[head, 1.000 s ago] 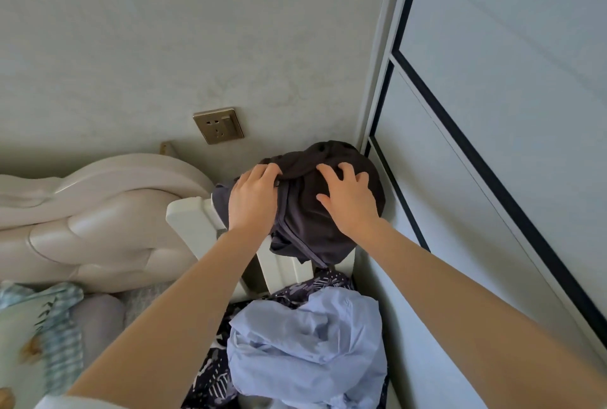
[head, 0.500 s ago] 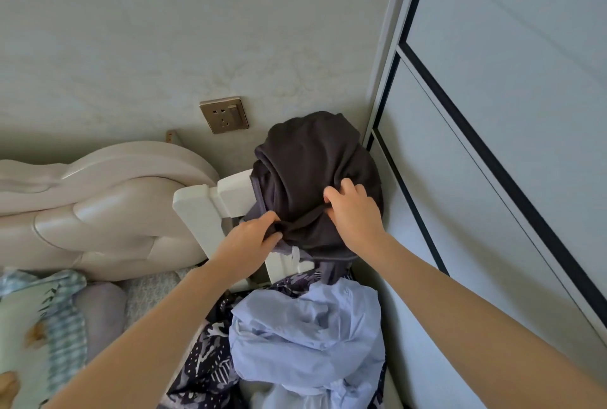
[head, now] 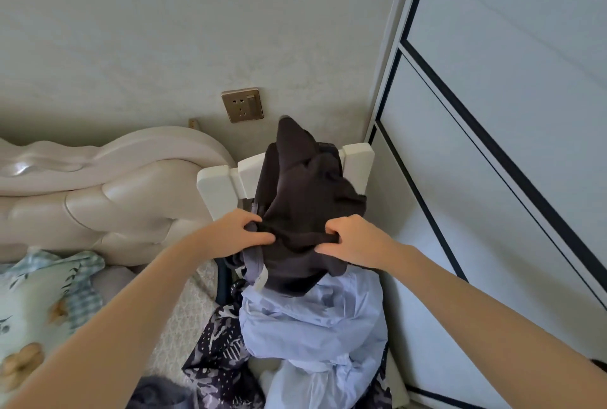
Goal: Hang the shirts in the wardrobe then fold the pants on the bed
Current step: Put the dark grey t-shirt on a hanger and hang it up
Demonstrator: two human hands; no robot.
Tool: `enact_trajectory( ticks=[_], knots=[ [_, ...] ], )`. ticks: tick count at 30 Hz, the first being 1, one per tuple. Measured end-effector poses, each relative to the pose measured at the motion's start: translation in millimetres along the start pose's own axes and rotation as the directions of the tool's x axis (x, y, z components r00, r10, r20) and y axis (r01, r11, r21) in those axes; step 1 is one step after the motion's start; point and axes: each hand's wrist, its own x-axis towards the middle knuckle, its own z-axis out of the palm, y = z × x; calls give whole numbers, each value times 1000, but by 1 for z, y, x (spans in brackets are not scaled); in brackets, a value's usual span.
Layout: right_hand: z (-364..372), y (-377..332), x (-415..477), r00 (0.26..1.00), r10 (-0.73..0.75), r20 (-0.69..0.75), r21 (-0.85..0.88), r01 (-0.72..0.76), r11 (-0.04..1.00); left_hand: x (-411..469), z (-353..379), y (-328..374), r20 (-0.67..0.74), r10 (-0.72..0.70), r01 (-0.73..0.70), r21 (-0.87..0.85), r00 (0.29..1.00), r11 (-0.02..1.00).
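My left hand (head: 244,233) and right hand (head: 354,239) have slid down to pinch the lower fold of the dark garment (head: 305,192); I'd lift it off the white chair (head: 218,185) next.

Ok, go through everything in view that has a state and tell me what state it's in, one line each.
Dark brown garment, bunched over the white chair back.
Left hand, gripping its lower edge.
Right hand, gripping its lower edge.
Pale blue shirt, crumpled, not hung.
White wardrobe door, closed.
Brass wall socket, nothing plugged in.
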Motion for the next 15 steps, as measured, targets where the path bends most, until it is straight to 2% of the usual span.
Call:
enact_trajectory(
  ticks=[3,10,15],
  knots=[
    [-8,-8,-14,998,17,63,44,-20,999,-15,-7,4,4,14,-14,-40,1000,999],
    [-22,-28,-58,990,92,111,83,-101,991,-52,3,28,208,-20,-2,105,978,994],
    [-23,-43,-95,954,145,263,100,-176,979,-85,13,41,388,-71,35,99,919,995]
  ],
)
